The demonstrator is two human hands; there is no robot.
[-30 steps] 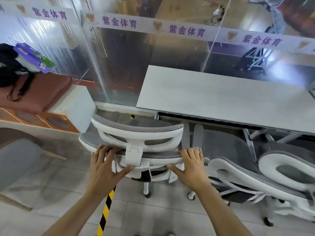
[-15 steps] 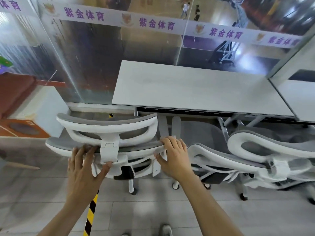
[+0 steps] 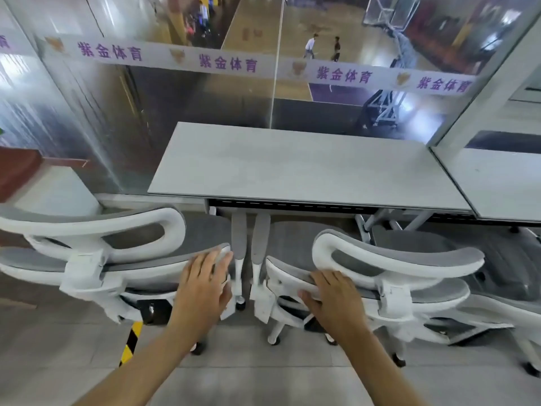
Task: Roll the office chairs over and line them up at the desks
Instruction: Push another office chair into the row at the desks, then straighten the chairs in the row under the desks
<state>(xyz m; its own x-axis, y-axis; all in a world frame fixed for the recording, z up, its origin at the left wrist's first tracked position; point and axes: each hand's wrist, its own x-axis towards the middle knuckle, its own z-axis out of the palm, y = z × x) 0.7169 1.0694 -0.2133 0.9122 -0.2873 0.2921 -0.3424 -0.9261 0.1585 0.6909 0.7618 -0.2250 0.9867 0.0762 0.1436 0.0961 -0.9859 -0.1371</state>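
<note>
The grey desk point(image 3: 292, 168) stands against the glass wall point(image 3: 87, 112). 2 white-and-grey office chairs sit side by side at its near edge, armrests nearly touching: the left chair point(image 3: 96, 253) and the right chair point(image 3: 395, 259). The left hand point(image 3: 202, 285) lies on the left chair's backrest edge, fingers spread and fairly straight; the right hand point(image 3: 330, 297) curls its fingers over the right chair's backrest rim
</note>
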